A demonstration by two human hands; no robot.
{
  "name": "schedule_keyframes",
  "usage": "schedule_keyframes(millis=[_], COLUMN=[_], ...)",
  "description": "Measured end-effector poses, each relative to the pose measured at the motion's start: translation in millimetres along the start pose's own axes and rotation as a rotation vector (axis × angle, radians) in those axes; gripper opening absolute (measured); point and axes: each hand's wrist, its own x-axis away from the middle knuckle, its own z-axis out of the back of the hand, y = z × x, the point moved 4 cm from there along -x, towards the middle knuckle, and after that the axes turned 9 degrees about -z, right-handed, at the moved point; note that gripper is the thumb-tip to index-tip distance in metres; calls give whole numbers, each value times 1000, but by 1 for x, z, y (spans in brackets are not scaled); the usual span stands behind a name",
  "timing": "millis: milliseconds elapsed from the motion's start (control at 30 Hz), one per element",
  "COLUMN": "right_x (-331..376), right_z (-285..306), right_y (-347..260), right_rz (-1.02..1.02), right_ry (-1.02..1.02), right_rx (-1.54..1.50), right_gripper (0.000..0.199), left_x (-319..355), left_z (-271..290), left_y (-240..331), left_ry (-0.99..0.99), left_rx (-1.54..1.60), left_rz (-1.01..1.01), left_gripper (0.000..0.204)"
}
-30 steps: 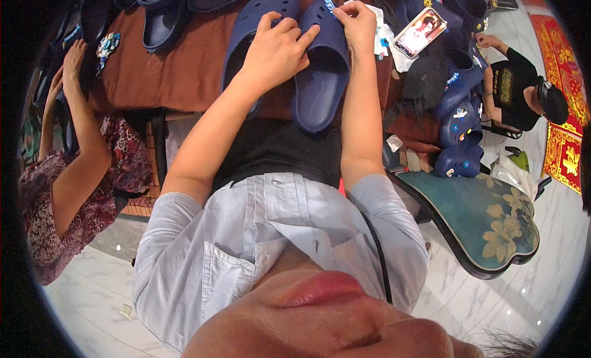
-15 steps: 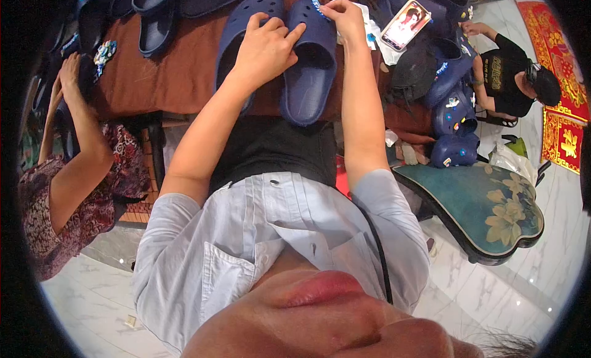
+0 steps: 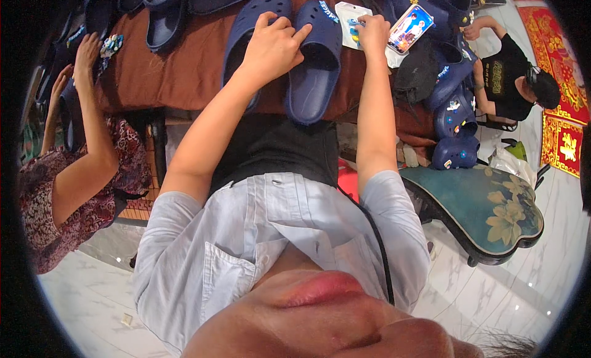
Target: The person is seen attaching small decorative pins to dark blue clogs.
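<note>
A pair of navy clogs lies on the brown cloth before me, toes away: the left clog (image 3: 239, 41) and the right clog (image 3: 315, 75). My left hand (image 3: 274, 49) lies across them, fingers bent, index and thumb at the inner edge of the right clog's upper. Along that clog's outer toe sits a row of white and blue letter charms (image 3: 330, 12). To the right, my right hand (image 3: 374, 37) pinches at a small blue shoe charm (image 3: 359, 22) over a white packet (image 3: 346, 12). Its fingertips partly hide the charm.
A lit phone (image 3: 410, 29) rests right of the packet, above a black cap-like bundle (image 3: 414, 72). Decorated clogs (image 3: 455, 115) line the right edge. At left, another person's hands (image 3: 86, 56) are near more clogs. A green floral stool (image 3: 486, 210) stands at right; another person (image 3: 508, 75) sits beyond.
My right hand has left the right clog's toe and moved right to the charms on the white packet. The letter charms are now uncovered. My left hand stays on the clogs.
</note>
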Motion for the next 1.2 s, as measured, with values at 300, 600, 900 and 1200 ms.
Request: schedule_keyframes(millis=[300,600,900,1200], right_x=[-1,-15,-17,-20], right_z=[-2,29,38,16], right_y=[2,-42,-153,-187], right_rz=[104,176,535,731], right_ry=[151,242,-62,-198], right_rx=[85,-450,-623,-562], right_gripper=[17,11,9,9], left_x=[0,0,-3,1], left_z=[-2,0,-5,-7], left_y=[1,1,1,1], left_ry=[20,33,71,113], left_rx=[15,27,43,88], left_rz=[-6,1,14,4], left_gripper=[54,55,54,53])
